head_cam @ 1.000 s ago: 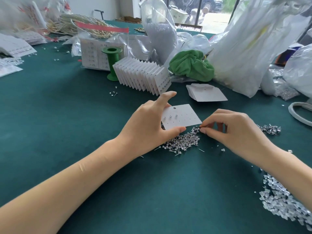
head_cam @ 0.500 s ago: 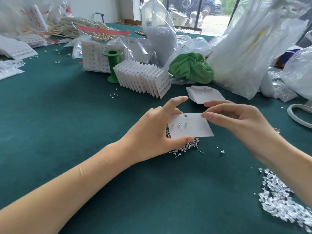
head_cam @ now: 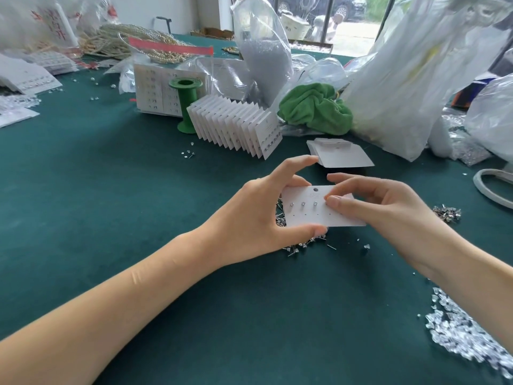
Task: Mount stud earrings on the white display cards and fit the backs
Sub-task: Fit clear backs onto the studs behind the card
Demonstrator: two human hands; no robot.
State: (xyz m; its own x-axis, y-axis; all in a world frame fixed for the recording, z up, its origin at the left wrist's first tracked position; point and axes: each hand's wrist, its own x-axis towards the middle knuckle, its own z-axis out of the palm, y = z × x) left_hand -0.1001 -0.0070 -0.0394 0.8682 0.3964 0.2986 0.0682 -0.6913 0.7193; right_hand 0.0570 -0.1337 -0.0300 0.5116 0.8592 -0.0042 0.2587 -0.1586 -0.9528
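Observation:
My left hand (head_cam: 258, 218) grips a white display card (head_cam: 311, 215) by its left edge, thumb below and fingers above, held over the table. Three stud earrings (head_cam: 303, 204) sit in the card's top row. My right hand (head_cam: 374, 209) pinches a small stud at the card, thumb and forefinger tips meeting just right of the third stud; the stud itself is hidden by the fingertips. A heap of loose studs (head_cam: 302, 241) lies on the green cloth under the card. A pile of clear backs (head_cam: 466, 337) lies at the lower right.
A fanned row of filled cards (head_cam: 236, 126) and a green spool (head_cam: 184, 107) stand behind. Blank cards (head_cam: 341, 157) lie just beyond my hands. A green cloth (head_cam: 313, 108), plastic bags (head_cam: 410, 79) and a white ring (head_cam: 491, 187) crowd the back and right.
My right hand rose from the stud heap on the table to the card's face. My left hand lifted the card and turned it more toward me.

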